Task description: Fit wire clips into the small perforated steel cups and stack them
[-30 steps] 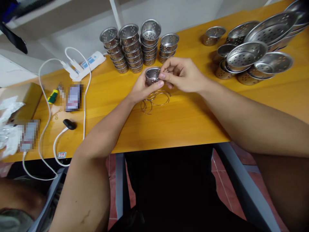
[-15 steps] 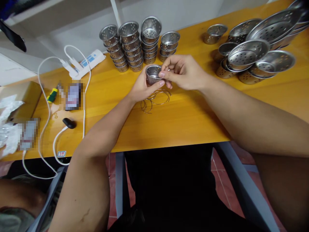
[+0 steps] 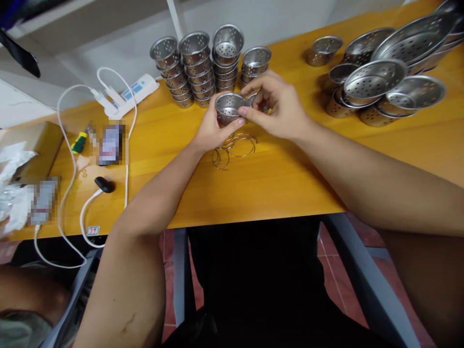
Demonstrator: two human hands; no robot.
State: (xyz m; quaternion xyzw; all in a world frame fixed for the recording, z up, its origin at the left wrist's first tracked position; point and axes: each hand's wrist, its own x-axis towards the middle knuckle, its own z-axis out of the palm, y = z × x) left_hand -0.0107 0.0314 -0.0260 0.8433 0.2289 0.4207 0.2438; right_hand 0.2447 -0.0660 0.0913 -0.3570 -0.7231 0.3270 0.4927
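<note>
Nearest you, dark clothing (image 3: 257,270) covers your lap below the front edge of the wooden table (image 3: 268,188). Past that edge, thin wire loops (image 3: 237,138) lie tangled on the wood, just on your side of your hands. Your left hand (image 3: 213,126) holds a perforated metal cup (image 3: 228,107), mouth up, its thumb along the near side and its fingers curled round the left. Your right hand (image 3: 277,106) is at the cup's right rim, thumb tip against it and forefinger arched above, apart from the thumb; metal shows between them, but you cannot tell whether they pinch it. Off to your right stands a cluster of larger perforated bowls (image 3: 375,82). Behind the cup rise four stacks of similar cups (image 3: 195,67), close to the grey wall (image 3: 290,19).
</note>
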